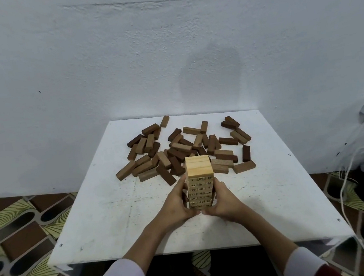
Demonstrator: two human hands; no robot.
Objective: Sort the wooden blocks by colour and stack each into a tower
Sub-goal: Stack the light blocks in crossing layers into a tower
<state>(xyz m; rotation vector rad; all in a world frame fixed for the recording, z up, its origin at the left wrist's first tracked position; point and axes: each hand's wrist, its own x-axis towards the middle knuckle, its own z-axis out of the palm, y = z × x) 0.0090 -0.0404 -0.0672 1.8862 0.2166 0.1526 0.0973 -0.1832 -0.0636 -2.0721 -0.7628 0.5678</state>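
The table is white and square, pushed against a wall; its near edge faces the person. The biggest thing on it is the pile of brown blocks, mid and dark brown mixed, lying flat at all angles across the far half from the far-left corner area toward the far-right, none stacked yet.

Next is the pale tower, upright and several layers tall, w/ printed marks on the block ends. It stands near the table's centre, just in front of the pile's near fringe, and its top layer's blocks run left-right.

Left hand presses the tower's left side, fingers fairly straight and up along it; right hand does the same on the right side. Both cup the lower layers w/ thumbs close together at the front base. Looks like squaring-up, not lifting. Neither hand holds a loose block.

Key relation: the brown blocks lie beyond the tower, away from both hands, so any reach goes past or round it. The nearest loose ones sit just right and left of the tower's top edge; the right hand is prob. nearer the mid-brown ones by the near-right fringe. Risk: a sleeve or wrist clips the tower.
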